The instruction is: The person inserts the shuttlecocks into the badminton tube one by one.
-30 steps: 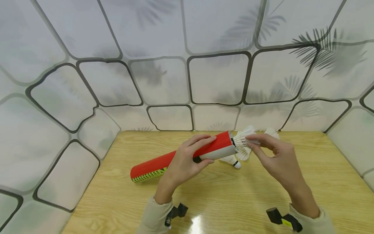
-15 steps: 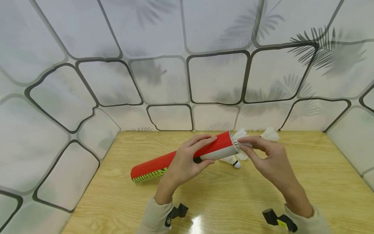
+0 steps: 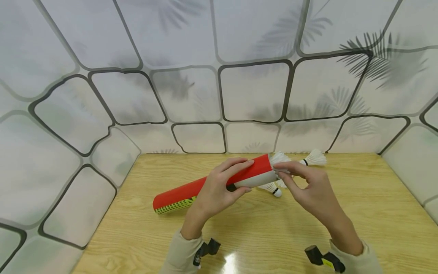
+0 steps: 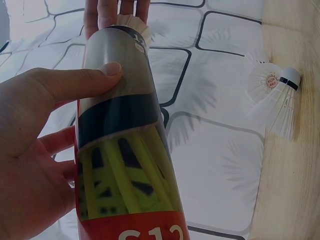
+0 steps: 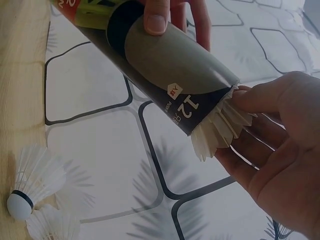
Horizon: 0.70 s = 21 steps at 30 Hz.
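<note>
The feather shuttlecock (image 5: 220, 127) has slid deeper into the red shuttlecock tube (image 3: 181, 193); just its feather ends protrude, pinched closely by the right hand (image 3: 311, 186), so this insertion looks nearly complete. Left of that pinch, the left hand (image 3: 215, 190) wraps the tube. Beyond it, a loose shuttlecock (image 3: 315, 158) lies on the wooden table (image 3: 267, 236).

1. From the head, one camera looks forward and down, far enough back to frame the left hand (image 3: 213, 192), right hand (image 3: 313, 186), pale wood-grain worktop (image 3: 267, 236) and white backdrop with dark outlines (image 3: 254, 93).
2. The left wrist's camera, close in, faces along the red, grey and yellow-green cylindrical tube (image 4: 125, 175) toward its mouth.
3. The right wrist's, equally near, looks from the mouth's side.
4. Both wrist views share the tube's grey end.
</note>
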Tool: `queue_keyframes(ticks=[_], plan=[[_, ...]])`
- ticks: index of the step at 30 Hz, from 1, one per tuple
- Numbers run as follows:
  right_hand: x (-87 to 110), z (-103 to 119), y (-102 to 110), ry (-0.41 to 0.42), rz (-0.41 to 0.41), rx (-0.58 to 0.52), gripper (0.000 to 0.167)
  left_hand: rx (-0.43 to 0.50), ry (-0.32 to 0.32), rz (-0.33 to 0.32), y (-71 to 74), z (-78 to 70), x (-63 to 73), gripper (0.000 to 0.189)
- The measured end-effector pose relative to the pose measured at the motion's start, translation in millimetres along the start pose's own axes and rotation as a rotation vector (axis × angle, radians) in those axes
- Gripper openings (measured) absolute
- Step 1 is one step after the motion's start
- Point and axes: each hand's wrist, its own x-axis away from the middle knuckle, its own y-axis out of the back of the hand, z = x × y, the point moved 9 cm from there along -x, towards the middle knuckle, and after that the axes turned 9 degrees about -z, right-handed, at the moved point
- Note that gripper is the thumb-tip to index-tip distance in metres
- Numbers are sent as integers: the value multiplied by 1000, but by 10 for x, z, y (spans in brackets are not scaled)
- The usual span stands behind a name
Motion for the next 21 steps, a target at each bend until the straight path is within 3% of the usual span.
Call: queue_keyframes(ticks=[12, 21], plan=[[-4, 4, -27, -12, 19, 2, 38, 0, -1, -4, 11, -13, -7, 66], [21, -41, -81, -69, 81, -76, 35, 5, 1, 0, 4, -21, -5, 64]])
